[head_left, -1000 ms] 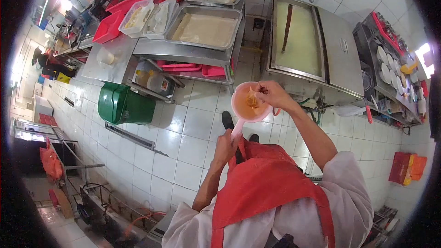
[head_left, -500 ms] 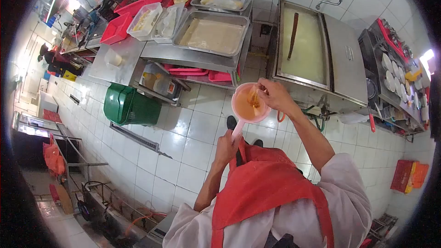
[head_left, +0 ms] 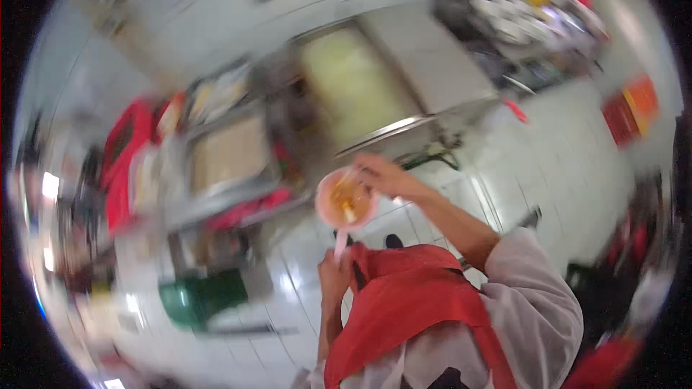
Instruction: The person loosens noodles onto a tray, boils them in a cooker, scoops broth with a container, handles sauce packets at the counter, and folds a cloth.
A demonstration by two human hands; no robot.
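Observation:
A pink long-handled scoop (head_left: 326, 210) is in front of my red apron, with orange-brown contents in its bowl. My left hand (head_left: 334, 274) is wrapped round the handle near the apron. Over the right side of the bowl my right hand (head_left: 383, 175) has its fingers bent together at the rim; what they grip, if anything, is too blurred to make out. Beyond the scoop stands a steel vat (head_left: 386, 131) holding pale yellow liquid (head_left: 353, 83).
Blurred metal trays (head_left: 270, 166) and red bins (head_left: 119, 166) stand on the counter at the left. A green bin (head_left: 202, 297) is on the tiled floor. Stacked white dishes (head_left: 504, 20) sit at the upper right, with red and orange crates (head_left: 631, 112) farther right.
The view has swung round and blurred, so the vat and counter appear farther left. The scoop and both hands also appear farther left and lower, my left hand still on the handle.

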